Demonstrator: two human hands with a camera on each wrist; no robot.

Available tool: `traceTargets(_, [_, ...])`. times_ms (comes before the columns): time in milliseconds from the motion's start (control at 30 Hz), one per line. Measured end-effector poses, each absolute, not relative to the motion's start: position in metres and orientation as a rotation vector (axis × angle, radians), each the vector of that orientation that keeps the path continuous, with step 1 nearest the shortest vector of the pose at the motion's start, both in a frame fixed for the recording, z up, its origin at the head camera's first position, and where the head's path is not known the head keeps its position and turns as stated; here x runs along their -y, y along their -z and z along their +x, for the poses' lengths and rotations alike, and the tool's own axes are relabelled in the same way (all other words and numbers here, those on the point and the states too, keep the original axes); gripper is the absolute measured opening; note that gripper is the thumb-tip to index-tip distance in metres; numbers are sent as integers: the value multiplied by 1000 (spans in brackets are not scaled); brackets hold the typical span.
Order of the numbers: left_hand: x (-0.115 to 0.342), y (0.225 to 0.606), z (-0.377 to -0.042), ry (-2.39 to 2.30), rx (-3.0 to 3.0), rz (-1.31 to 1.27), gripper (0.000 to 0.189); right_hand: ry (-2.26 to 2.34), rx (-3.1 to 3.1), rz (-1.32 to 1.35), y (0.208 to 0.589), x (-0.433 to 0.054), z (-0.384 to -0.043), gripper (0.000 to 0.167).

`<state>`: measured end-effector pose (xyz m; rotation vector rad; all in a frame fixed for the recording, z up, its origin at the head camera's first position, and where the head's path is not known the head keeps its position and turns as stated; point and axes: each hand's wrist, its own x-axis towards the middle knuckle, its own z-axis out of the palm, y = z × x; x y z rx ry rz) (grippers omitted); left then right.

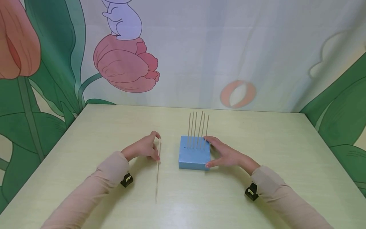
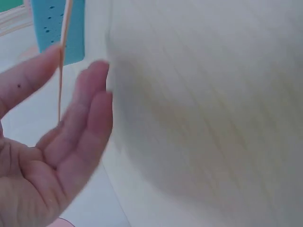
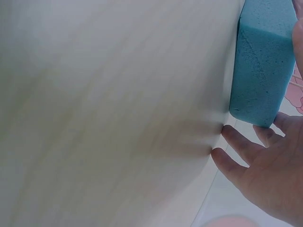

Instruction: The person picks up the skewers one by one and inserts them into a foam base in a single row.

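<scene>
A thin wooden stick [image 1: 157,184] is held between the thumb and fingers of my left hand [image 1: 145,149], its long end pointing towards me. In the left wrist view the thumb presses against this stick [image 2: 60,80], whose far end meets a curled finger. Just to the right sits a light blue foam block [image 1: 194,159] with small holes in its top. Several upright sticks [image 1: 195,130] stand in a row in it, some leaning slightly. My right hand [image 1: 227,156] grips the block's right side, thumb at the near corner, a finger at the far one.
The pale wood-grain table [image 1: 257,127] carries the block left of my right arm. Behind it hangs a curtain [image 1: 194,63] printed with flowers and leaves. Each wrist wears a black device [image 1: 126,180] near the sleeve cuff.
</scene>
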<state>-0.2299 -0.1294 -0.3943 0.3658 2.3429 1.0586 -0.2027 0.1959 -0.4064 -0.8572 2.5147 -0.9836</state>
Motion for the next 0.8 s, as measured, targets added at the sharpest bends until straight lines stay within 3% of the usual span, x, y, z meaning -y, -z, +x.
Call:
traceTargets(233, [130, 387, -227, -1378, -2251, 339, 74, 986, -2509, -866, 406, -196, -203, 101])
traceTargets(533, [122, 372, -220, -1532, -2418, 564, 76, 974, -2520, -862, 406, -197, -204, 101])
traceTargets(800, [107, 352, -216, -1700, -2518, 676, 27, 983, -2514, -851, 406, -196, -203, 102])
